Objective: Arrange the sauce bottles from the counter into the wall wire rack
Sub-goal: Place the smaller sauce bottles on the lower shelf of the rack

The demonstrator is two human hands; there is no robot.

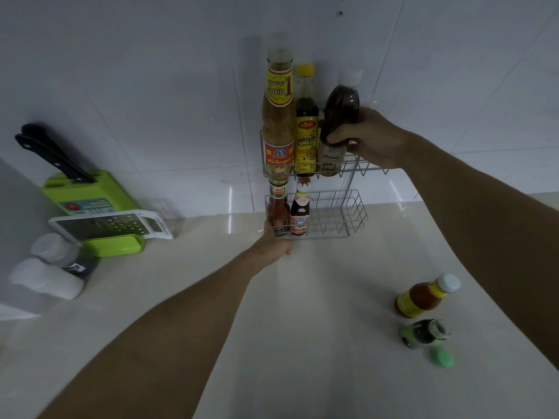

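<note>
A two-tier wire rack point(341, 213) hangs on the tiled wall. Its top shelf holds a tall yellow-labelled sauce bottle point(277, 116), a dark yellow-capped bottle point(306, 125) and a brown white-capped bottle point(337, 128). My right hand point(372, 137) grips that brown bottle as it stands in the top shelf. The lower shelf holds a red chilli sauce bottle point(276, 210) and a dark red-capped bottle point(300, 210). My left hand point(276, 243) holds the lower shelf's front left corner, at the base of the red chilli bottle. An orange sauce bottle point(423, 297) and a green-labelled bottle point(425, 332) stand on the counter at right.
A green lid point(441, 356) lies by the green-labelled bottle. At left are a green knife block with black-handled knives point(75, 189), a white grater point(112, 225) and two white-capped containers point(51, 267). The right halves of both rack shelves hold nothing.
</note>
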